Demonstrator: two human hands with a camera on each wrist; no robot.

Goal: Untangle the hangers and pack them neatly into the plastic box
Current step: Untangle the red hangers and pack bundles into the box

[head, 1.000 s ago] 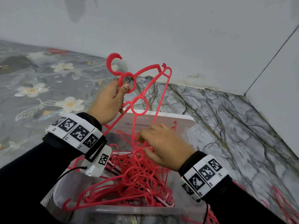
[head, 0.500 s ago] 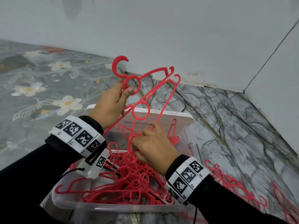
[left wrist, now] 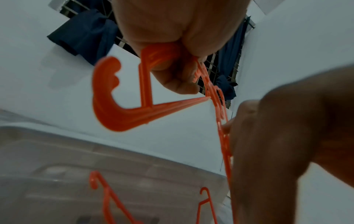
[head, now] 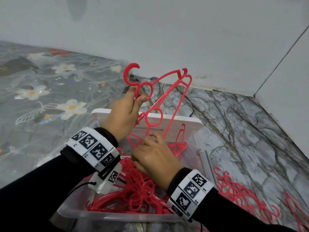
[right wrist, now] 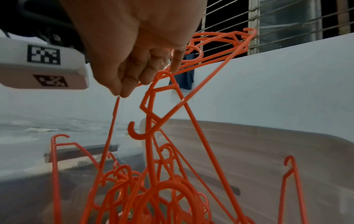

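My left hand pinches the ring below the hook of a red hanger and holds it up above the clear plastic box. In the left wrist view the thumb and fingers clamp that hanger at its neck. My right hand is lower, over the box, with its fingertips pinching thin bars of the hangers that hang down from the raised one. A tangled heap of red hangers fills the box, and the same heap shows in the right wrist view.
A white lid leans behind the box. More red hangers lie loose on the marble floor to the right. A flowered plastic sheet covers the floor on the left. Grey walls meet in a corner at the back right.
My left hand has kept the hanger raised, slightly higher and further right. My right hand has shifted left and up among the hanging bars. The view now shows the loose hangers on the right.
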